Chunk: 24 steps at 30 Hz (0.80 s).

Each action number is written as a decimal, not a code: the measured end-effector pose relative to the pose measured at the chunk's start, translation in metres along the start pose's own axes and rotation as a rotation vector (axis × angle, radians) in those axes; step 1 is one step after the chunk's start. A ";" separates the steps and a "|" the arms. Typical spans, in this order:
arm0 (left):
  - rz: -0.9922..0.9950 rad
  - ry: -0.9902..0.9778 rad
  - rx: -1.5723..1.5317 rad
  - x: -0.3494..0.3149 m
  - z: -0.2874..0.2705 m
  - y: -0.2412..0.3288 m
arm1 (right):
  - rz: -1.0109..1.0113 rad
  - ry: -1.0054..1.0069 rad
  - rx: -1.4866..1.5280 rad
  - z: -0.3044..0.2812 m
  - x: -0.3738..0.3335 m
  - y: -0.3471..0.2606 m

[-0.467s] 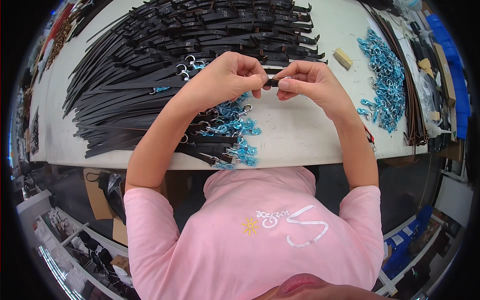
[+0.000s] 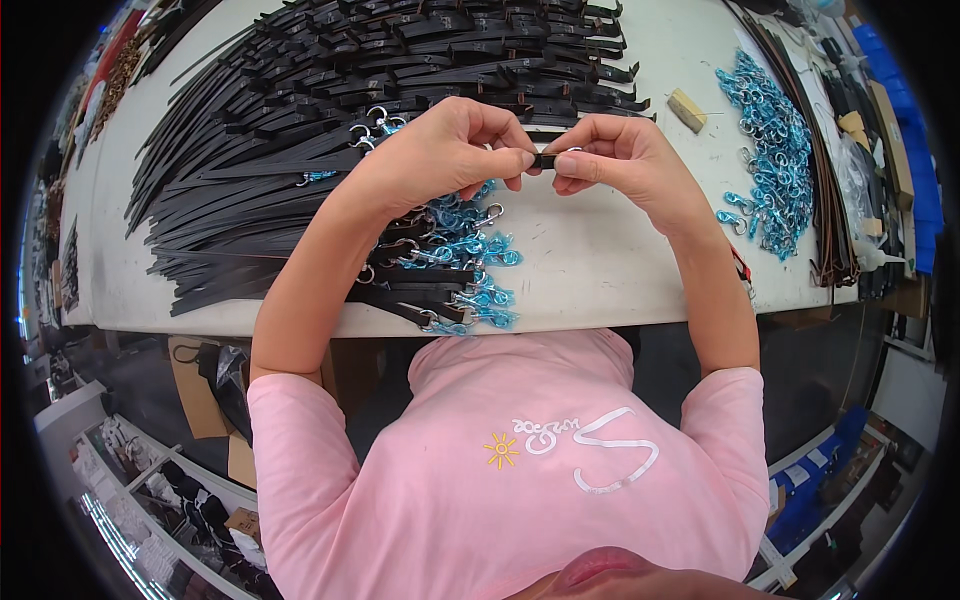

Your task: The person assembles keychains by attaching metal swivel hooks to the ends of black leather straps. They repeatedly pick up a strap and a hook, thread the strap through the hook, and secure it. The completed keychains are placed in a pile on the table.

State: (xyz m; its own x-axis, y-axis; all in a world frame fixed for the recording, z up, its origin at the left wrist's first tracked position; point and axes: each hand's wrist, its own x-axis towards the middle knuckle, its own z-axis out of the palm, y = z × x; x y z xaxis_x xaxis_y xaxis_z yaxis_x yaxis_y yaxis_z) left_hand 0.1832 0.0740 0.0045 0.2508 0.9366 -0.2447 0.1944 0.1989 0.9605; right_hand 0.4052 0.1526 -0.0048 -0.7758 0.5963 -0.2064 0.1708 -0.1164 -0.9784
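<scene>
Both hands are raised over the table and meet at the end of a black strap (image 2: 544,161). My left hand (image 2: 465,150) pinches the strap from its left side, thumb against fingers. From the other side my right hand (image 2: 620,160) grips the same end, and a bit of metal shows at its fingertips, too small to name. Below my left wrist lie silver snap hooks in blue wrapping (image 2: 465,250), fixed to black straps. A broad pile of more black straps (image 2: 400,60) spreads behind and to the left of my hands.
A heap of blue-wrapped snap hooks (image 2: 770,150) sits on the right of the white table (image 2: 600,290). A small yellowish block (image 2: 687,111) rests nearer the middle. Brown straps (image 2: 825,200) run along the right edge, beside a blue bin (image 2: 905,130).
Both hands stay together at the strap end, with only slight shifts of the fingers. My right hand has moved up a little, and more of the black strap end shows.
</scene>
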 end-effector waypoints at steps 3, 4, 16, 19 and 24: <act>-0.042 -0.007 -0.027 -0.001 -0.001 0.007 | -0.006 -0.004 0.005 -0.001 0.000 0.000; -0.066 -0.009 -0.037 -0.002 -0.001 0.010 | -0.006 -0.006 0.004 -0.001 0.000 0.000; 0.029 -0.023 -0.015 0.003 -0.001 -0.006 | 0.016 -0.016 0.017 -0.001 0.000 0.002; -0.026 -0.049 -0.025 0.000 -0.003 0.003 | 0.024 -0.024 0.042 -0.001 0.000 0.000; -0.026 -0.044 -0.019 0.001 -0.003 0.001 | 0.027 -0.024 0.046 -0.001 0.001 0.001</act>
State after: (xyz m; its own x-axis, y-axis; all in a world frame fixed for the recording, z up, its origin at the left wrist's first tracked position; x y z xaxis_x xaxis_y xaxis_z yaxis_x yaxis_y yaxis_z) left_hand 0.1811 0.0764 0.0060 0.2870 0.9177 -0.2748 0.1830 0.2290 0.9561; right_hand 0.4057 0.1541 -0.0062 -0.7857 0.5731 -0.2328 0.1644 -0.1693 -0.9717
